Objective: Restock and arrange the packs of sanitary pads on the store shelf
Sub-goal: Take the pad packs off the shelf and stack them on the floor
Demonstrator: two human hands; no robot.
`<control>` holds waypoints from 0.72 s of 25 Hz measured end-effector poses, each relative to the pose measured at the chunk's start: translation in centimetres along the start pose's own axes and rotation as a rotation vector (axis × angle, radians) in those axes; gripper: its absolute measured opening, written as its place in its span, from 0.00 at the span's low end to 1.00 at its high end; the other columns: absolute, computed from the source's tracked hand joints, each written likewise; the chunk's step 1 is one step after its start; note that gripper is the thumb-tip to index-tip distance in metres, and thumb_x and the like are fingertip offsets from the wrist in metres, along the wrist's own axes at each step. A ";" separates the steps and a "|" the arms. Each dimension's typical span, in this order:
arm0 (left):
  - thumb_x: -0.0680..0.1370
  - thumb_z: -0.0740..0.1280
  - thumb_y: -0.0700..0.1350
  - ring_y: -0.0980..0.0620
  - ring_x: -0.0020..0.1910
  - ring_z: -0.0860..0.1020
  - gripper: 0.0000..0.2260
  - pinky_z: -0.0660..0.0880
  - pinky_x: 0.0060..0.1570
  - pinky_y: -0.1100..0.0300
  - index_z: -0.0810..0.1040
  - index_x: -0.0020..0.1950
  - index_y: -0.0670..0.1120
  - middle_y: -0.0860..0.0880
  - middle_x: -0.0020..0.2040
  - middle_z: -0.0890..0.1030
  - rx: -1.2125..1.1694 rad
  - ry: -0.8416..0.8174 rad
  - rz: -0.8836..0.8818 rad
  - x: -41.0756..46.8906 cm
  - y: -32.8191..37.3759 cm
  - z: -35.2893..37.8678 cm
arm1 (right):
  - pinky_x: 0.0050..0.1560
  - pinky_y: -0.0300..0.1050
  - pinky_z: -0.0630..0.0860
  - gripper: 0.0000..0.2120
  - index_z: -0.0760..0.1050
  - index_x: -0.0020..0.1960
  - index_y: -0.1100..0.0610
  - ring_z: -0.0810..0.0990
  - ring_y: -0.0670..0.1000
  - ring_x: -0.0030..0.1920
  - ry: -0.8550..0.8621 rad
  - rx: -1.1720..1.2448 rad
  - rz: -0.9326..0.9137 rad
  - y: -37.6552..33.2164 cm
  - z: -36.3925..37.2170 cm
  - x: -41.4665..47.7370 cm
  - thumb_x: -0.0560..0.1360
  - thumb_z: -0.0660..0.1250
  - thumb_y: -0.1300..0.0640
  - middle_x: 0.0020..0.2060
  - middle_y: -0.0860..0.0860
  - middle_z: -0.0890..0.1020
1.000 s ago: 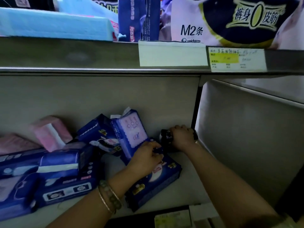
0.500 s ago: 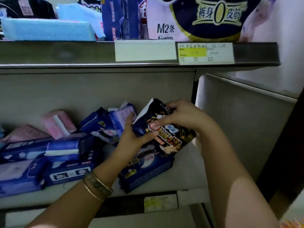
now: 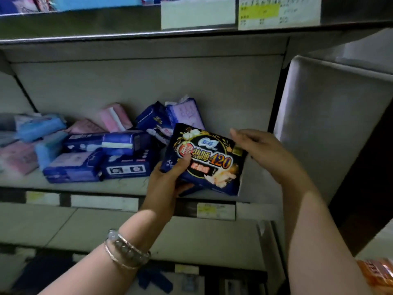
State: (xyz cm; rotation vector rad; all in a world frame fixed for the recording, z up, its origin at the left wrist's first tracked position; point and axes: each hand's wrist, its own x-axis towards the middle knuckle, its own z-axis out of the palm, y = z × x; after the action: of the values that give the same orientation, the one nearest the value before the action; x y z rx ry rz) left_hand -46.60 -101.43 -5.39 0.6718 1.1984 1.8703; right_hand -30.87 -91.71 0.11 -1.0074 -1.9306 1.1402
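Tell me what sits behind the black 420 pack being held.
Behind the black pack, a lilac pack and a dark blue pack lean against the back wall; their lower parts and the shelf there are covered.

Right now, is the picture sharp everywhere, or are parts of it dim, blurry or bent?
Head view: dim overall, yet the black pack gripped by the left hand is sharp and its print is legible. Head view: the packs at far left smear into blur, and the upper shelf edge bows from the wide lens.

Left hand (image 3: 168,184), right hand (image 3: 261,152): fingers (image 3: 238,136) curled.
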 end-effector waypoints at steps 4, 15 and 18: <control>0.68 0.71 0.45 0.52 0.43 0.83 0.16 0.80 0.36 0.59 0.76 0.55 0.46 0.49 0.46 0.85 -0.062 0.036 0.007 -2.0 0.6 -0.1 | 0.36 0.33 0.75 0.13 0.75 0.54 0.54 0.80 0.39 0.37 -0.051 0.165 0.031 0.2 0.8 -2.3 0.72 0.69 0.50 0.43 0.45 0.82; 0.72 0.67 0.49 0.52 0.40 0.77 0.05 0.74 0.46 0.58 0.76 0.44 0.48 0.52 0.39 0.81 0.228 -0.196 -0.105 -14.3 3.3 -8.1 | 0.42 0.37 0.79 0.26 0.67 0.65 0.59 0.81 0.47 0.42 0.200 0.456 0.023 -3.4 6.0 -14.6 0.70 0.72 0.59 0.50 0.52 0.79; 0.75 0.65 0.46 0.52 0.39 0.78 0.02 0.74 0.42 0.60 0.76 0.45 0.48 0.51 0.39 0.81 0.213 -0.176 -0.148 -18.5 2.7 -11.8 | 0.47 0.48 0.81 0.27 0.67 0.64 0.61 0.83 0.53 0.46 0.193 0.521 0.107 -2.9 9.3 -19.5 0.69 0.74 0.59 0.53 0.58 0.81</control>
State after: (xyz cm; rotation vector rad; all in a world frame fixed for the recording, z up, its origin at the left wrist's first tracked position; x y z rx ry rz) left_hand -46.62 -123.33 -8.04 0.8227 1.3044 1.5423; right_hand -30.17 -113.15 -4.00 -0.8956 -1.3384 1.4486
